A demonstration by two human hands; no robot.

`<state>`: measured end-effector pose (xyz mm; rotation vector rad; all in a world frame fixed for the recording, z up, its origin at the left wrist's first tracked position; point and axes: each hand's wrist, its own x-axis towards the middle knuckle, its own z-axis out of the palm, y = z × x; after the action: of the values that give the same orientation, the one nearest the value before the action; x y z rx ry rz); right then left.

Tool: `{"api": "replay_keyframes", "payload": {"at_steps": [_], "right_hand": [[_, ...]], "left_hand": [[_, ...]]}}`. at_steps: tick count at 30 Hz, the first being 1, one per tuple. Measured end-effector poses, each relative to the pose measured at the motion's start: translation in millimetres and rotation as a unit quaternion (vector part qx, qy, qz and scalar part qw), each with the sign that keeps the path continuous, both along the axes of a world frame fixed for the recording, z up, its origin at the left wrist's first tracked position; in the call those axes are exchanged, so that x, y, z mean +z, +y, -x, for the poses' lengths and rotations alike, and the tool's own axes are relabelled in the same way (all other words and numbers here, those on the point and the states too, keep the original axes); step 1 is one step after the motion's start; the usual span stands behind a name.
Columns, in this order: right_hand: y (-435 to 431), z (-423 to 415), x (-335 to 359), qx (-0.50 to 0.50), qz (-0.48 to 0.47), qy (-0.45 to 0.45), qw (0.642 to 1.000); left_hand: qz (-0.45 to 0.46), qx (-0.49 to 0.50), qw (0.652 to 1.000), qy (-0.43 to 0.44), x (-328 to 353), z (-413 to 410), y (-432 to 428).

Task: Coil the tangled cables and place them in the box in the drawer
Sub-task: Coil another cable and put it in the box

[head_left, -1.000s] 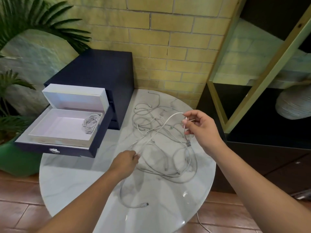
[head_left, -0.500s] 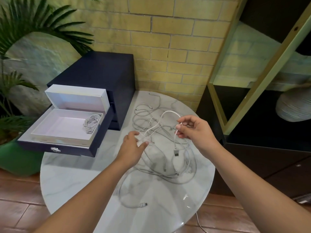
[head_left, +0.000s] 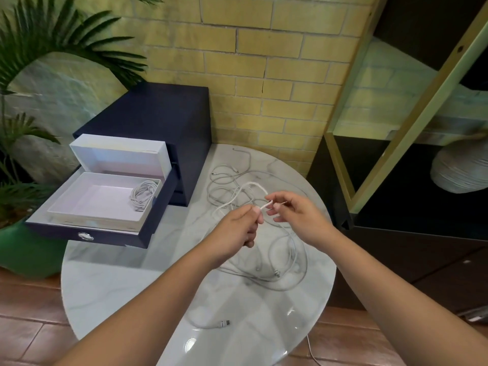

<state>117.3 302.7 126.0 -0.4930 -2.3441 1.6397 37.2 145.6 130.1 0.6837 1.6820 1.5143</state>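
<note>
In the box (head_left: 87, 204) inside the open drawer (head_left: 87, 235) at left of the frame, one coiled cable (head_left: 144, 194) already lay; the remaining tangled cables (head_left: 266, 233) sprawled on the bench (head_left: 126, 281) at centre, while my left hand (head_left: 237, 228) and right hand (head_left: 298, 212) pinched one white cable (head_left: 248, 190), its coil barely begun.

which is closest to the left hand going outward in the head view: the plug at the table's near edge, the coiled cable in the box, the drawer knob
From the left hand:
1. Plug, toward the table's near edge.
2. Coiled cable, left, in the box's right end.
3. Drawer knob, farthest left, on the drawer front.
</note>
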Motion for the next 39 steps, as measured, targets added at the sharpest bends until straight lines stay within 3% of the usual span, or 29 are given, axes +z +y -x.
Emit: {"api": "replay_keyframes", "payload": {"at_steps": [2,4,7,10,12,15,19,25,31,33,39], "right_hand": [[4.4,-0.5,-9.9,0.033,-0.123,-0.036,0.991],[5.9,-1.4,-16.6,0.043,-0.135,-0.032,0.989],[8.3,-3.6,-19.2,-0.011,0.000,0.013,1.000],[11.2,-7.3,-14.3,-0.069,0.156,0.031,0.985],[11.9,-9.3,-11.0,-0.075,0.180,0.015,0.981],[2.2,-8.0,-10.8,-0.025,0.055,-0.068,0.996],[-29.5,-3.7,-9.0,0.091,-0.064,-0.169,0.979],[-42.0,-2.6,8.3,0.177,-0.243,-0.201,0.932],[-26.2,-3.4,19.2,0.155,-0.280,-0.169,0.932],[-19.6,-3.7,23.2,0.136,-0.286,-0.153,0.936],[-8.4,-10.6,33.7,0.067,-0.243,-0.060,0.966]], "left_hand": [[-0.013,-0.010,1.000,-0.016,11.1,-1.3,0.4],[-0.035,-0.015,0.999,-0.023,18.9,-1.8,1.3],[-0.086,0.001,0.994,-0.070,26.3,1.4,1.8],[-0.122,0.007,0.987,-0.104,30.9,7.4,-0.5],[-0.131,0.005,0.986,-0.105,32.3,8.3,-0.4],[-0.144,0.002,0.984,-0.108,34.7,5.4,4.0],[-0.157,-0.013,0.984,-0.088,27.6,7.3,13.4],[-0.034,0.033,0.993,0.111,1.3,23.0,8.1],[0.064,-0.018,0.946,0.318,-14.0,27.7,-5.4],[0.090,-0.039,0.945,0.312,-17.3,31.2,-11.0],[0.099,-0.018,0.983,0.151,-16.1,31.3,-15.1]]}}
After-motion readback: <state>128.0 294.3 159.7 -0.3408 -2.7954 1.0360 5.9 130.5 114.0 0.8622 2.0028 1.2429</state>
